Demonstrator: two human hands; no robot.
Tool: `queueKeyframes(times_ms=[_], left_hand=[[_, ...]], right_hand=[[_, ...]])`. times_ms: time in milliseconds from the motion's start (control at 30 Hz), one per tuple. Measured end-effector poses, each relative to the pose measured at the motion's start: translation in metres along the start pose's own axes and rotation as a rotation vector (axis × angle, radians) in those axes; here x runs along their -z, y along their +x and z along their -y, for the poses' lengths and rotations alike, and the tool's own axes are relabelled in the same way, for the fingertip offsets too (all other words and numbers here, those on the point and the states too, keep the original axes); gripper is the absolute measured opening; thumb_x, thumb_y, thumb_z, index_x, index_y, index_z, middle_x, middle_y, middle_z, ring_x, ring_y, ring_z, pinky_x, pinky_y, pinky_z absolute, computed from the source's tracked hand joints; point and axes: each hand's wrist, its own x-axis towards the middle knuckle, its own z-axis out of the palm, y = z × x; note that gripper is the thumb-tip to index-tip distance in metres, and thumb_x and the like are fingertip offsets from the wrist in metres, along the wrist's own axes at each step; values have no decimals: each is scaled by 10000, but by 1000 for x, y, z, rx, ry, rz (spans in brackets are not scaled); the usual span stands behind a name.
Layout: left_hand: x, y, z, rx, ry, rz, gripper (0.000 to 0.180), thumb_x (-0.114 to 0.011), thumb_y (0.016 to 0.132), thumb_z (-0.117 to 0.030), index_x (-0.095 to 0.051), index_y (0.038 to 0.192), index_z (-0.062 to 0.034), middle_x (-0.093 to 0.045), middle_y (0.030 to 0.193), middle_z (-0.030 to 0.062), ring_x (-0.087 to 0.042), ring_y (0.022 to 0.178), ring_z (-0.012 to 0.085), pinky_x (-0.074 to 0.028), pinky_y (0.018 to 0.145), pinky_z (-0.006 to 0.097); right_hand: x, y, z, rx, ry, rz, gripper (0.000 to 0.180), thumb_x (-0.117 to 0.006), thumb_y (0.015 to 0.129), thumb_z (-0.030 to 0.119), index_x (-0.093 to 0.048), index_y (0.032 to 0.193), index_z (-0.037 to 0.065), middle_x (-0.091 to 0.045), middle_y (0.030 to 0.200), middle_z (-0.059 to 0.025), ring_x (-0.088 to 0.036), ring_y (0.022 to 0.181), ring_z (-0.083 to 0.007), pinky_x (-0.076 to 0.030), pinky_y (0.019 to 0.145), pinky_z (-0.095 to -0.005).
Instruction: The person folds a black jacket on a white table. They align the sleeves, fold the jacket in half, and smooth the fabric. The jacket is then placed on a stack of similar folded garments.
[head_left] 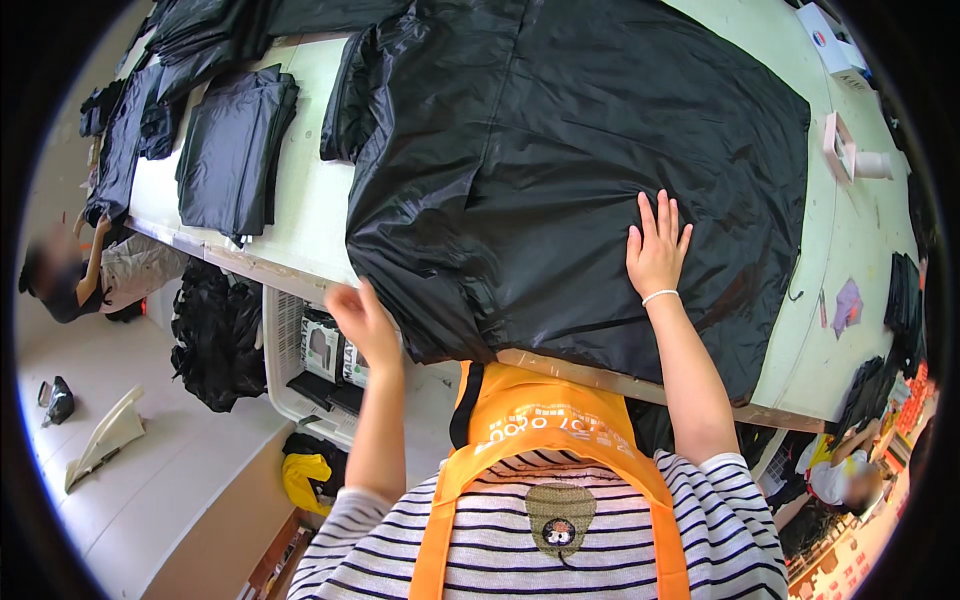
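A large black garment point(600, 130) of thin shiny fabric, possibly a jacket, lies spread and creased over the table in front of me. On its right part my right hand point(657, 245) rests palm down, fingers stretched out, with a thin band at the wrist. My left hand point(365, 325) is at the garment's near left edge, by the table's front. Motion smears its fingers, so whether they pinch the fabric cannot be made out. Part of the garment hangs over the front edge.
Folded black garments point(232, 150) lie on the pale table point(315, 190) to the left. Below its edge stands a white basket point(275, 350) with packages. At right are a tape dispenser point(845, 150) and a purple cloth scrap point(848, 305). Other people work at far left and lower right.
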Motion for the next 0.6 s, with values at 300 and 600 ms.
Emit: queueKeyframes(times_ms=[300,600], left_hand=[[9,-141,29,478,-163,373,353,-599,925,-227,-514,1152,30,-597,1094,114,-551,989,188,-432,861,284],[111,-50,25,841,-716,146,303,-582,932,-224,-634,991,68,-662,927,99,-616,784,150,-487,697,293]], right_hand=[[0,-1,3,13,27,-12,537,-487,914,264,-368,1437,224,-268,1528,-87,-238,1409,-298,-174,1103,-584],[-2,-3,-1,31,16,-24,541,-495,913,277,-368,1437,232,-272,1527,-81,-246,1407,-289,-189,1097,-586]])
